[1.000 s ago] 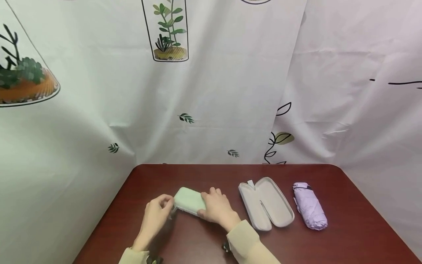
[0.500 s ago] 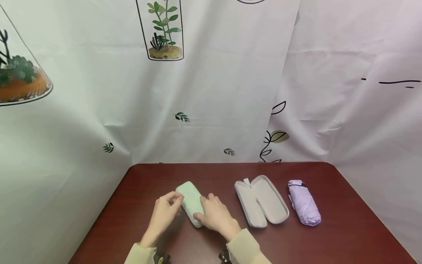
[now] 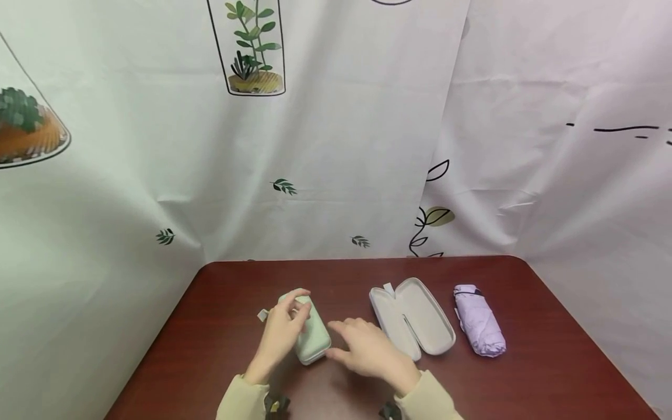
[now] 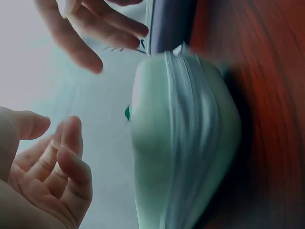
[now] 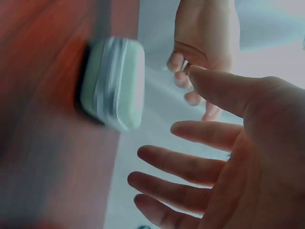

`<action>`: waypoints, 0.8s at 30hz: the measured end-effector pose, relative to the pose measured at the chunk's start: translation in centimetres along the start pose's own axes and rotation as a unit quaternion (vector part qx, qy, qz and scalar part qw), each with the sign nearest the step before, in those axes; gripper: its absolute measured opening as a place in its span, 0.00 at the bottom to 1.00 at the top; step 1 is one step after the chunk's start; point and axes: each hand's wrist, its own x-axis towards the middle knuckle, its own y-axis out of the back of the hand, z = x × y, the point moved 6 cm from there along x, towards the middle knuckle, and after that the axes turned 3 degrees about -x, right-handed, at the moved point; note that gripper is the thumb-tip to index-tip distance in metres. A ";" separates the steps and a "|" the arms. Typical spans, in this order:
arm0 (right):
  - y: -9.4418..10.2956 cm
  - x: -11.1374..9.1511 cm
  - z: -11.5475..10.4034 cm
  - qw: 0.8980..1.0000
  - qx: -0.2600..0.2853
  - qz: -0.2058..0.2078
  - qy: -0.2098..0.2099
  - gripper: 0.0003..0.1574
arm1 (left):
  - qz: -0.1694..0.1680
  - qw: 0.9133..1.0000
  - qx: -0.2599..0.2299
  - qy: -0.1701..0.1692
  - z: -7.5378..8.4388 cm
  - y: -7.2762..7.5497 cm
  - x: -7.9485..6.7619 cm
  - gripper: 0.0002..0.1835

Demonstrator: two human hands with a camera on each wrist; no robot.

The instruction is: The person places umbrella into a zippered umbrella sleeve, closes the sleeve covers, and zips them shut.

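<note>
A pale green zip case (image 3: 316, 339) lies closed on the table, with a small light tab (image 3: 263, 315) sticking out at its far left. Over its left part hovers my left hand (image 3: 280, 329), covering some of the lid in the head view. In the left wrist view the left fingers (image 4: 71, 179) are loosely bent and apart from the green case (image 4: 152, 119). My right hand (image 3: 370, 353) is just right of the case, its fingers (image 5: 176, 162) spread and holding nothing. A grey zip band runs around the case's side (image 5: 112, 83).
An unfolded light grey case (image 3: 430, 321) lies to the right, its pale inside facing up. Beyond it is a folded lilac umbrella (image 3: 479, 321). The reddish-brown table (image 3: 210, 338) meets a patterned white cloth (image 3: 336, 146) at the back.
The green case has turned from crosswise to more lengthwise. My right hand has let go of it and moved right. My left hand has shifted over the case.
</note>
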 end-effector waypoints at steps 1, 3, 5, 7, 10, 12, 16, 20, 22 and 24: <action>0.5 -0.3 0.3 1.000 -0.004 0.005 0.005 0.32 | -0.004 1.000 -0.006 0.000 0.2 -0.3 0.1 0.12; 1.5 -0.9 0.9 1.000 -0.011 0.019 0.015 0.31 | -0.016 1.000 -0.016 -0.001 0.5 -1.1 0.3 0.15; 2.7 -1.6 1.6 0.999 -0.010 0.036 0.023 0.30 | -0.029 0.999 -0.016 -0.006 0.8 -2.1 0.6 0.15; 3.9 -2.3 2.5 0.998 -0.012 0.055 0.024 0.29 | -0.044 0.999 -0.008 -0.011 1.1 -3.1 0.8 0.15; 5.5 -3.3 4.5 0.996 -0.012 0.085 0.018 0.29 | -0.062 0.998 -0.005 -0.015 1.4 -4.7 1.1 0.16; 6.5 -4.1 6.2 0.995 -0.017 0.099 -0.008 0.29 | -0.074 0.997 -0.006 -0.009 1.5 -5.8 1.3 0.17; 8.1 -5.4 10.0 0.991 -0.013 0.120 -0.062 0.29 | -0.082 0.997 0.001 0.007 1.5 -7.9 1.5 0.16; 9.0 -6.5 13.5 0.984 -0.013 0.138 -0.108 0.28 | -0.078 0.996 0.028 0.024 1.4 -9.5 1.9 0.15; 9.2 -7.0 15.0 0.980 -0.012 0.141 -0.141 0.28 | -0.073 0.996 0.039 0.030 1.4 -10.1 2.1 0.15; 9.2 -7.5 16.3 0.975 -0.012 0.139 -0.172 0.29 | -0.065 0.996 0.043 0.037 1.5 -10.5 2.2 0.15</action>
